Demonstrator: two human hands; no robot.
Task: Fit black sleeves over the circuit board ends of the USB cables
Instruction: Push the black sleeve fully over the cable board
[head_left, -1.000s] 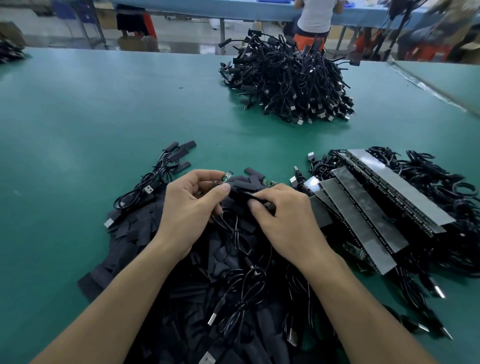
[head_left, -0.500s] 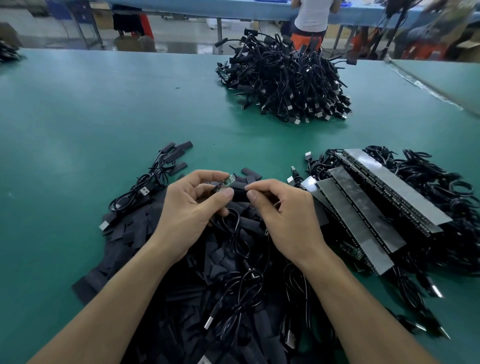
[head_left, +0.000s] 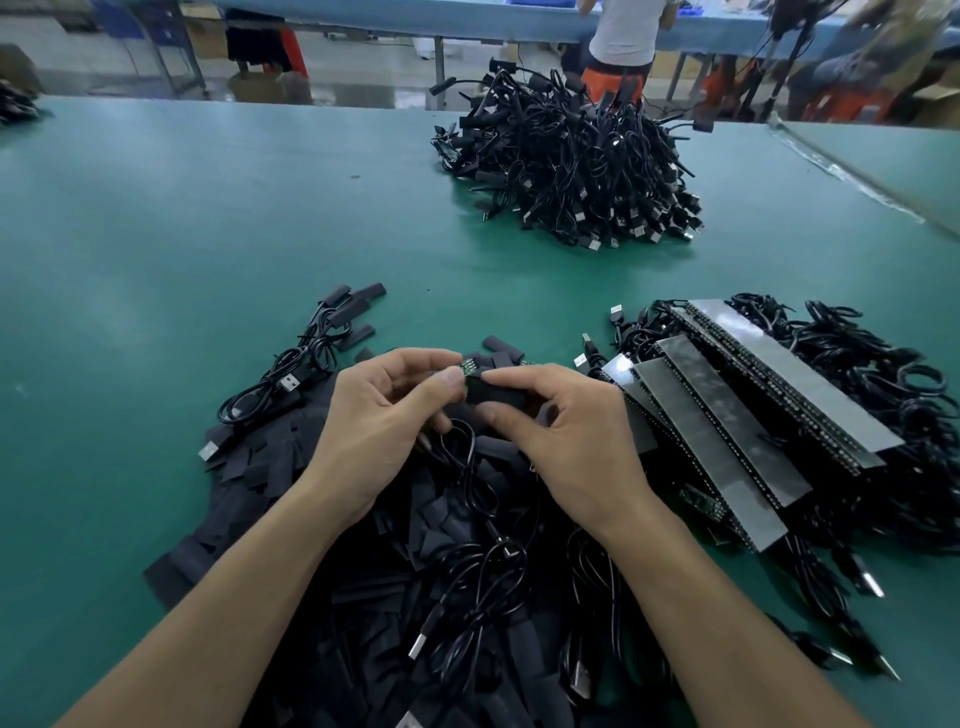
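Pinching a circuit board end (head_left: 467, 369) in left fingers (head_left: 451, 383); right fingers (head_left: 498, 375) grip a black sleeve (head_left: 493, 394), mouth just meeting it. Beyond the hands: sleeved heap (head_left: 566, 166) far; unsleeved cables (head_left: 841, 415) right. Many remain, likely.

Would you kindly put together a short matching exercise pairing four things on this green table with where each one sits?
Things:
1. big cable heap
2. black sleeve
3. grey strips
4. small circuit board

Places:
A. pinched in the left hand
B. far side of the table
C. right of both hands
D. gripped by the right hand

Pairs: 1-B, 2-D, 3-C, 4-A
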